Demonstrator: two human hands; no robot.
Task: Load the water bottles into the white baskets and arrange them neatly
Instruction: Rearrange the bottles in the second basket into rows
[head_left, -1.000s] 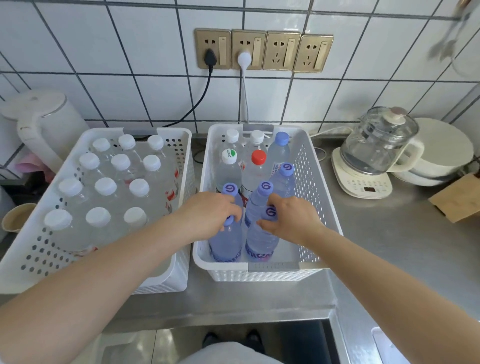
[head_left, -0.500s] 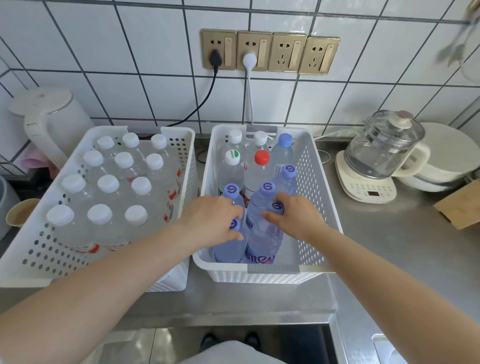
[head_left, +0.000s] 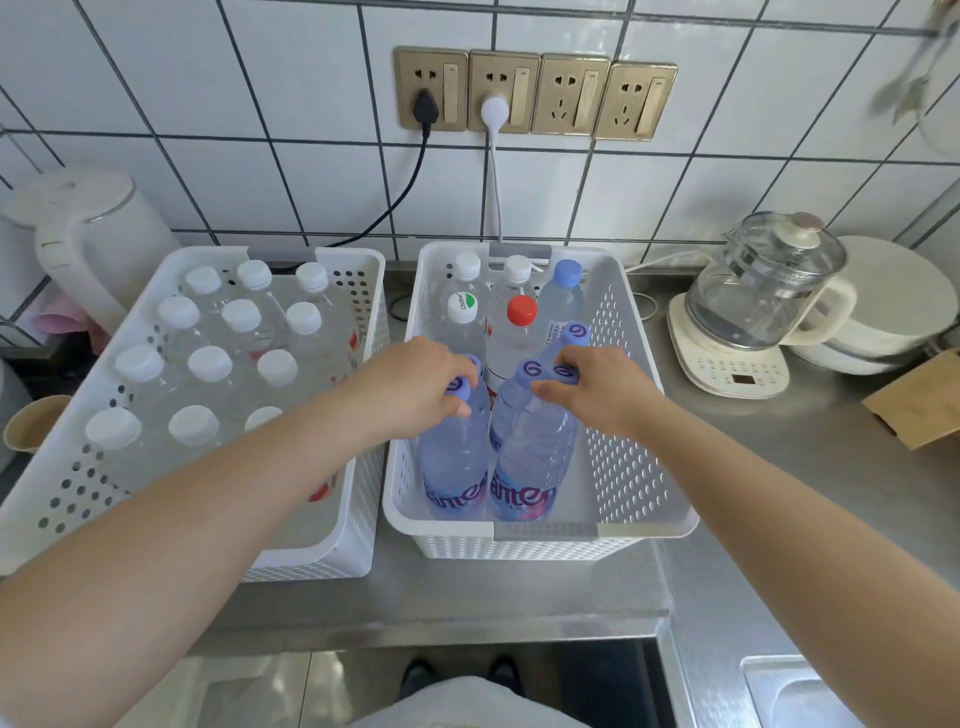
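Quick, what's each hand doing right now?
Left hand: grips the near-left purple bottle by its cap.
Right hand: pinches the cap of the near-right purple bottle.

The two front purple bottles (head_left: 453, 457) (head_left: 530, 462) in the right basket (head_left: 631, 467) carry purple lettering low on their labels, only partly readable as "anten". Their purple caps (head_left: 531, 370) bear a white swirl like a "6" or "G". A white cap with a green patch (head_left: 462, 306) shows small print, too small to read surely.
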